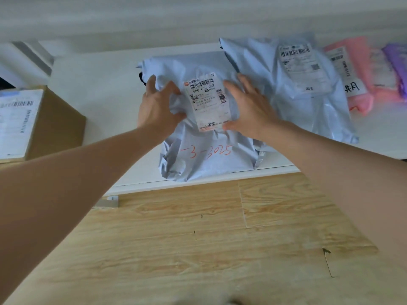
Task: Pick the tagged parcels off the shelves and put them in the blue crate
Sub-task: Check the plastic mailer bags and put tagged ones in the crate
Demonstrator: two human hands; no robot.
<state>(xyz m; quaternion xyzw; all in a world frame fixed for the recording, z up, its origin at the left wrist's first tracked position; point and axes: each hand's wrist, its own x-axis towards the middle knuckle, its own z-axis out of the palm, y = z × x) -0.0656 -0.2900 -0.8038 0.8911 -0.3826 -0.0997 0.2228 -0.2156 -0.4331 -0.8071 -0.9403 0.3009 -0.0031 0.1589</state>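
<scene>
While left grip [158,106] pinches parcel [204,159], right grip [248,106] flanks label [208,102].

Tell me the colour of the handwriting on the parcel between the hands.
Red handwriting, head view.

Pale blue parcel [204,150], red scrawl

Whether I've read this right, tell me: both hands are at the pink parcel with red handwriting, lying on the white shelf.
Not quite. The head view shows the left hand and right hand at the pale blue-grey parcel with red handwriting, lying on the white shelf. The pink parcel lies further right, away from both hands.
</scene>
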